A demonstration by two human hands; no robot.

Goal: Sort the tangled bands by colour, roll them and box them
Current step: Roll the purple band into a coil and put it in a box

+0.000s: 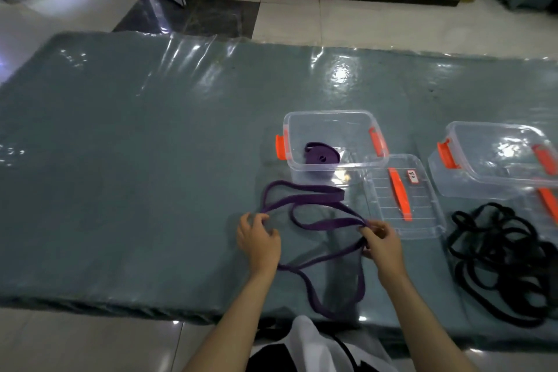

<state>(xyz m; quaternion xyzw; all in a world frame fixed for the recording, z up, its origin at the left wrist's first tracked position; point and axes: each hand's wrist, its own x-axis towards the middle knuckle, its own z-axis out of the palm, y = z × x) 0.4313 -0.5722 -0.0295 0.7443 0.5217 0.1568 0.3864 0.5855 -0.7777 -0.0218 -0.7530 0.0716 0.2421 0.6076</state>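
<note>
Purple band (305, 201): loose loops on the table (120, 175), near the open box (332, 142); we pinch it at both ends.
Left hand (258, 243): fingers curled on a loop.
Right hand (382, 240): fingers pinching two strands.
Roll (321, 157): purple, already boxed.
Black bands (507, 260): tangled heap, right, near the second box (495, 160).
Risks, as we judge: crossed loops could knot when pulled; the near loop overhanging the edge may drag off; a slack roll may spring open.

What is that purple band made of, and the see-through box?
The loose purple band looks like matte rubber or stretchy fabric: it lies flat and floppy, without shine. I can't tell which. The clear box looks like hard glossy plastic: you see through its walls, with orange latches.
</note>
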